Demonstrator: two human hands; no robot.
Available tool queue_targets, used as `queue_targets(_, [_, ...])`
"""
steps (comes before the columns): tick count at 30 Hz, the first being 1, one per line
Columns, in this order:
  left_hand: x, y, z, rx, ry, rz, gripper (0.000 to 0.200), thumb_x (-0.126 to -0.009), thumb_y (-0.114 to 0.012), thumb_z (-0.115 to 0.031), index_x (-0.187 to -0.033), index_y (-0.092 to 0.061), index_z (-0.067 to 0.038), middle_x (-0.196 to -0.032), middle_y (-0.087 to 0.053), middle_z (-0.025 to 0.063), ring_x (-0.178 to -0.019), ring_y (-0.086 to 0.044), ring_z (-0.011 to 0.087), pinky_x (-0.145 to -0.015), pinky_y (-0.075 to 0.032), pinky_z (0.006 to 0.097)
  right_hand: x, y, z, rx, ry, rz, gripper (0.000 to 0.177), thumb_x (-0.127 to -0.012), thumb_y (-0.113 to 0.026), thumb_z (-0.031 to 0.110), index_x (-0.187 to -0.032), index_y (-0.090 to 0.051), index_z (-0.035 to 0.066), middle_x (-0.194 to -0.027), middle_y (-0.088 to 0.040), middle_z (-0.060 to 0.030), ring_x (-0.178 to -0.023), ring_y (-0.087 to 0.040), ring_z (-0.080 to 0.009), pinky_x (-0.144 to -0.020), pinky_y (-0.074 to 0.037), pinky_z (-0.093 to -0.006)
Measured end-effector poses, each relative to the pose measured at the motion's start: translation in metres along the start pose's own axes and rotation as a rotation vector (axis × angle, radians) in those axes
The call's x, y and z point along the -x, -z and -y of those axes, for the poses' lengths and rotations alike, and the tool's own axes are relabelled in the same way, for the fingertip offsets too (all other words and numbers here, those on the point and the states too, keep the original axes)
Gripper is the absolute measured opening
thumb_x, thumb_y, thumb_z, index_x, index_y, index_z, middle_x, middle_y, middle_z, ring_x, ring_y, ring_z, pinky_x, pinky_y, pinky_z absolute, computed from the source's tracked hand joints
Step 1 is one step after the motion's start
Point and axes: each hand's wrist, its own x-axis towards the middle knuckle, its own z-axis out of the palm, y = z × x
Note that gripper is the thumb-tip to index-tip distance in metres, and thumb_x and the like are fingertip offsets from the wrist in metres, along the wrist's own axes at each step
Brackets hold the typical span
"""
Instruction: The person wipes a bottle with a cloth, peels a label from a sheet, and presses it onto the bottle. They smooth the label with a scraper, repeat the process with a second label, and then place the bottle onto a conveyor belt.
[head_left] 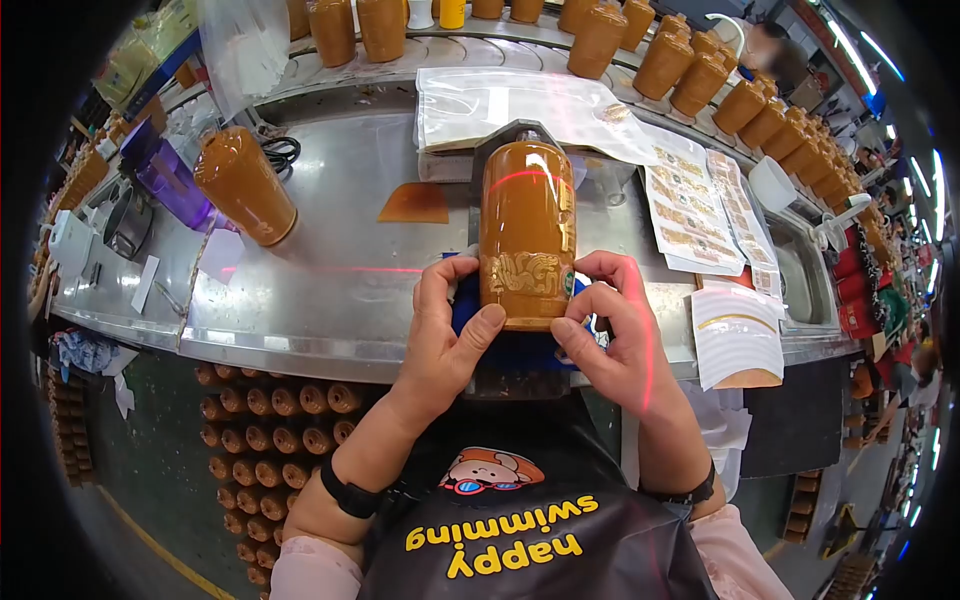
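Note:
A glossy brown bottle [522, 225] with gold decoration lies on a dark holder in front of me, its base toward my body. A red laser line crosses its upper part. My left hand [445, 325] holds the bottle's left lower side, thumb near the base edge. On the right lower side, beside a small green mark, my right hand [615, 330] has its fingers and thumb against the bottle. Something blue lies below the bottle, partly hidden by both hands.
Another brown bottle [245, 185] and a purple bottle [165, 175] stand left. Decal sheets [690, 205] and a white ribbed sheet [737, 335] lie right, near a sink [805, 280]. Brown bottles [598, 42] line the curved conveyor [450, 48]. A person is at the upper right.

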Motion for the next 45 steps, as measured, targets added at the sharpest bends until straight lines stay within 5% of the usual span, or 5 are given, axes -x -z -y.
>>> queue_targets(5, [0.006, 0.000, -0.011, 0.410, 0.033, -0.085, 0.039, -0.099, -0.057, -0.022, -0.128, -0.041, -0.001, -0.127, -0.049, 0.0152, -0.118, -0.046, 0.0229, -0.107, -0.034, 0.0364, 0.000, 0.000, 0.000, -0.015, -0.001, 0.006, 0.013, -0.080, -0.071, 0.009, -0.079, -0.060, 0.003, -0.117, -0.048, -0.0189, -0.109, -0.053, -0.0307, -0.093, -0.044, -0.0387])
queue_targets(12, [0.019, 0.006, -0.014, -0.264, -0.531, -0.124, 0.015, -0.089, -0.065, -0.004, -0.102, -0.059, -0.007, -0.110, -0.061, 0.0137, -0.106, -0.053, 0.0268, -0.101, -0.038, 0.0390, -0.001, 0.002, 0.001, -0.032, -0.031, 0.035, 0.013, -0.081, -0.071, 0.009, -0.080, -0.060, 0.002, -0.118, -0.047, -0.0188, -0.109, -0.052, -0.0310, -0.092, -0.045, -0.0389])
queue_targets(19, [0.014, 0.012, -0.013, -0.553, -0.749, -0.068, 0.021, -0.081, -0.071, -0.003, -0.098, -0.062, -0.012, -0.099, -0.061, 0.0105, -0.100, -0.054, 0.0300, -0.098, -0.040, 0.0496, -0.002, 0.016, -0.007, -0.013, 0.048, 0.163, 0.014, -0.091, -0.063, 0.014, -0.087, -0.060, 0.002, -0.120, -0.045, -0.0192, -0.111, -0.049, -0.0303, -0.094, -0.042, -0.0383])
queue_targets(28, [0.003, 0.011, -0.015, -0.625, -0.878, 0.060, 0.020, -0.084, -0.068, -0.003, -0.098, -0.056, -0.013, -0.102, -0.062, 0.0151, -0.093, -0.053, 0.0296, -0.075, -0.048, 0.0417, -0.002, 0.029, 0.003, -0.090, -0.008, 0.260, 0.014, -0.088, -0.068, 0.015, -0.087, -0.059, 0.004, -0.120, -0.046, -0.0160, -0.107, -0.049, -0.0286, -0.092, -0.042, -0.0360])
queue_targets(45, [-0.012, 0.012, -0.025, -0.675, -0.992, 0.225, 0.029, -0.068, -0.073, -0.009, -0.094, -0.064, -0.018, -0.105, -0.057, 0.0051, -0.091, -0.051, 0.0228, -0.075, -0.044, 0.0356, 0.006, 0.038, -0.032, -0.287, -0.119, 0.274, 0.015, -0.090, -0.068, 0.016, -0.085, -0.059, 0.005, -0.112, -0.047, -0.0117, -0.105, -0.050, -0.0207, -0.080, -0.046, -0.0297])
